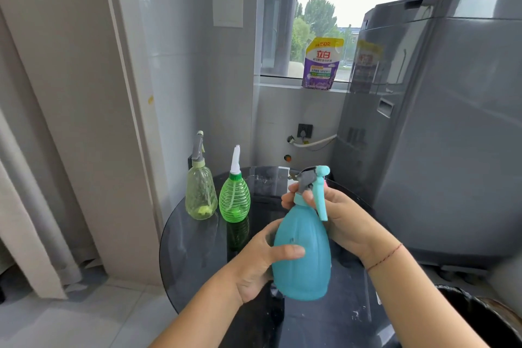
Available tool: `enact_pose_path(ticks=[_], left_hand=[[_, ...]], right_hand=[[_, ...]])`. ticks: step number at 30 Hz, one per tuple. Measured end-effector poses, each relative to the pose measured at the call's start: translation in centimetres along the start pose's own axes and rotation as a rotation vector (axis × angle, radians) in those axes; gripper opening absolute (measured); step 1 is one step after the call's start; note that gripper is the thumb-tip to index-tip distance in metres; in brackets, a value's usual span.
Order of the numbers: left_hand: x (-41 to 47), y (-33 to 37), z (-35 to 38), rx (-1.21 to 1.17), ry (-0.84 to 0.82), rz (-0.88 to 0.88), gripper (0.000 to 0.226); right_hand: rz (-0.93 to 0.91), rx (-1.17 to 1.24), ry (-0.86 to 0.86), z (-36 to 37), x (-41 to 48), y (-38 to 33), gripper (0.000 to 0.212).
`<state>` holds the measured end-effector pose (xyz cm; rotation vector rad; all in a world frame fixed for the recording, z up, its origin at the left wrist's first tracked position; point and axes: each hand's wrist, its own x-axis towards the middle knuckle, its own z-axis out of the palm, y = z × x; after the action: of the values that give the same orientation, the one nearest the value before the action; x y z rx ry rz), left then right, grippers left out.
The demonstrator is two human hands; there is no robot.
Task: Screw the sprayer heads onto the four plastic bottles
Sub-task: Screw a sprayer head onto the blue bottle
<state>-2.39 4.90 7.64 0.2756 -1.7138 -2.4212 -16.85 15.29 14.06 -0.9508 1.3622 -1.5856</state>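
I hold a blue plastic bottle (303, 257) upright over the round dark glass table (197, 248). My left hand (262, 260) grips its body from the left. My right hand (336, 215) is closed around the neck and the blue and grey sprayer head (315, 181) that sits on top. At the table's back left stand a pale yellow-green bottle (200, 195) with a grey sprayer head and a bright green ribbed bottle (234, 198) with a white pointed nozzle. A bit of pink shows behind my right hand; I cannot tell what it is.
A grey washing machine (437, 121) stands close on the right. A purple and yellow detergent pouch (322, 63) sits on the window sill. A wall socket with a white hose (305, 133) is behind the table. A curtain (34, 206) hangs at left. A dark bin (480, 316) is at lower right.
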Motion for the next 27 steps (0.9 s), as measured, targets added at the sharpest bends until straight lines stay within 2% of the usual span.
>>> enact_pose_path(ticks=[4,6,8,10,13,15,17,19,21,23,25,27], left_hand=[[-0.3,-0.3,-0.2,-0.146,-0.256,-0.020,0.067],[-0.3,-0.5,-0.3,-0.187,-0.318,-0.036,0.072],[-0.2,-0.7,-0.4,-0.185,-0.321,-0.037,0.073],[0.0,-0.9,-0.5,-0.130,-0.252,-0.022,0.069],[0.4,-1.0,0.2,-0.025,0.002,0.009,0.068],[0.8,-1.4,0.7,0.039,0.164,0.039,0.073],[0.9,-1.6,0.8,0.077,0.228,0.057,0.076],[0.8,-1.5,0.4,0.032,0.157,0.053,0.073],[0.3,-1.3,-0.1,-0.025,-0.002,0.038,0.067],[-0.1,-1.5,-0.3,-0.071,-0.150,0.025,0.064],[-0.2,-1.7,-0.3,-0.108,-0.225,0.009,0.065],[0.1,-1.7,0.2,-0.117,-0.205,0.004,0.064]], right_hand=[[0.027,0.073,-0.156,-0.8,-0.4,0.1,0.045],[0.040,0.102,-0.223,-1.0,-0.6,0.2,0.048],[0.038,0.089,-0.209,-1.0,-0.7,0.4,0.043],[0.036,0.014,-0.097,-0.8,-0.6,0.5,0.037],[0.054,-0.074,0.147,0.1,-0.4,1.0,0.052],[0.019,-0.108,0.275,1.4,-0.3,1.6,0.046],[-0.005,-0.158,0.345,1.9,-0.1,1.9,0.044],[0.005,-0.119,0.232,1.3,-0.2,1.6,0.042],[0.055,-0.013,0.034,0.3,-0.7,1.2,0.035],[0.092,0.060,-0.121,-0.6,-1.1,1.1,0.037],[0.093,0.093,-0.191,-1.0,-1.3,1.0,0.041],[0.077,0.065,-0.165,-1.0,-1.2,0.9,0.039]])
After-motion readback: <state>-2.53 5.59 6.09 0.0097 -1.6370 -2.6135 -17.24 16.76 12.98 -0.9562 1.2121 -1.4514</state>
